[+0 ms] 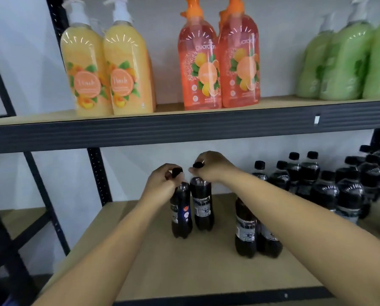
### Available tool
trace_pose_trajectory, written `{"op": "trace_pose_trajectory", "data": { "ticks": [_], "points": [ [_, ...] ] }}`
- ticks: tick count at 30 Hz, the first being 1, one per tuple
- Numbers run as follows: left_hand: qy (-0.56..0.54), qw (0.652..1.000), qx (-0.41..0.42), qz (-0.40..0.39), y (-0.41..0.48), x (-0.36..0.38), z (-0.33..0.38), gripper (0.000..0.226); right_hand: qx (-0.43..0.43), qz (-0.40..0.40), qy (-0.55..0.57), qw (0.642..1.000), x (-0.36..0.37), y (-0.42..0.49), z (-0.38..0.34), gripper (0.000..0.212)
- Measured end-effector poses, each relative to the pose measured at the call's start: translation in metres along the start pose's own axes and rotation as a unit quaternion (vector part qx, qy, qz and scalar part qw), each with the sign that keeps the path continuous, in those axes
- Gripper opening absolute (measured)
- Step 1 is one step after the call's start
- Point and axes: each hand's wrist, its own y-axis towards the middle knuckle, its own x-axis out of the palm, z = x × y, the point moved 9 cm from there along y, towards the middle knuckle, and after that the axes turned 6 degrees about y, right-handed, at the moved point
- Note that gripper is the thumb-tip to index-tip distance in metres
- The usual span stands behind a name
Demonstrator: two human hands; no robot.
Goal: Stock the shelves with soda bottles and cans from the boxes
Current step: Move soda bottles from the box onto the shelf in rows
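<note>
Two dark soda bottles with black caps stand side by side on the wooden lower shelf [184, 266]. My left hand [162, 182] grips the neck of the left bottle [181, 215], which has a blue label. My right hand [213, 166] holds the cap end of the right bottle [202, 208]. Two more dark bottles [246, 230] stand close together under my right forearm. A group of several dark bottles [330, 184] fills the back right of the shelf.
The upper shelf [184, 127] carries yellow pump bottles [107, 71], orange ones [220, 62] and green ones [348, 62]. A black upright post [98, 175] stands left of the bottles. Another shelf [14, 224] lies at the left.
</note>
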Motion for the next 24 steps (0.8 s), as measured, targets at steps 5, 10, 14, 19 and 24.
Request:
{"op": "trace_pose_trajectory", "data": {
  "ticks": [5,10,14,19,24],
  "points": [
    [0.023,0.999,0.017,-0.036,0.030,0.025,0.002,0.003,0.023,-0.009,-0.072,0.997,-0.017,0.025,0.021,0.030],
    [0.007,0.998,0.007,-0.068,0.056,0.059,0.000,0.006,0.040,-0.009,-0.110,0.993,-0.029,0.042,0.047,0.029],
    [-0.024,0.997,-0.005,-0.079,0.072,0.082,-0.004,0.006,0.051,-0.013,-0.136,0.989,-0.032,0.053,0.066,0.029],
    [-0.014,0.995,0.003,-0.095,0.081,0.102,-0.006,0.009,0.071,0.000,-0.133,0.989,-0.036,0.060,0.088,0.029],
    [0.028,0.994,0.031,-0.096,0.085,0.111,-0.007,0.011,0.067,0.006,-0.132,0.989,-0.040,0.061,0.096,0.031]
  ]
}}
